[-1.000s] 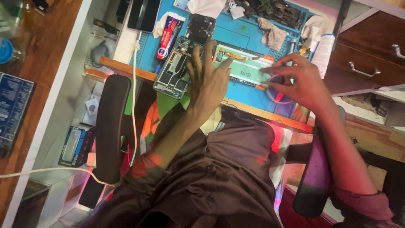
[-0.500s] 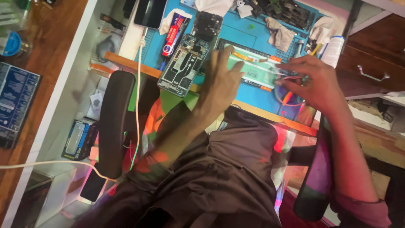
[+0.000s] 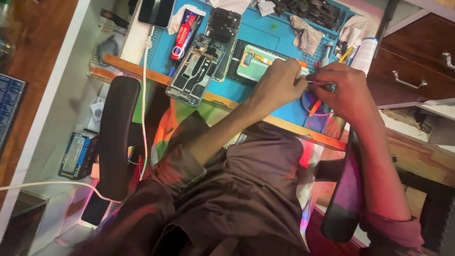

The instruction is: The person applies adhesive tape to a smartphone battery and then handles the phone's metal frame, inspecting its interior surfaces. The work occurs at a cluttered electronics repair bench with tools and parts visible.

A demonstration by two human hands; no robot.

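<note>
Blue mat [image 3: 265,35]: your left hand [image 3: 277,83] and right hand [image 3: 343,90] pinch a thin tool [image 3: 316,83], lying sideways between them.

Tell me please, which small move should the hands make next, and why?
Probably lower the thin tool to the green phone part. Left hand and right hand meet at the tool just over the blue mat, beside that part.

Open mat: a bare blue strip of the work mat [image 3: 265,35] lies above the hands.
Left flank: opened phone [image 3: 196,71] and glue tube [image 3: 186,31] crowd it.
Far edge: rags [image 3: 305,35] and a white bottle [image 3: 365,54] block.
Near edge: chair armrests [image 3: 116,137] hem the lap.
</note>
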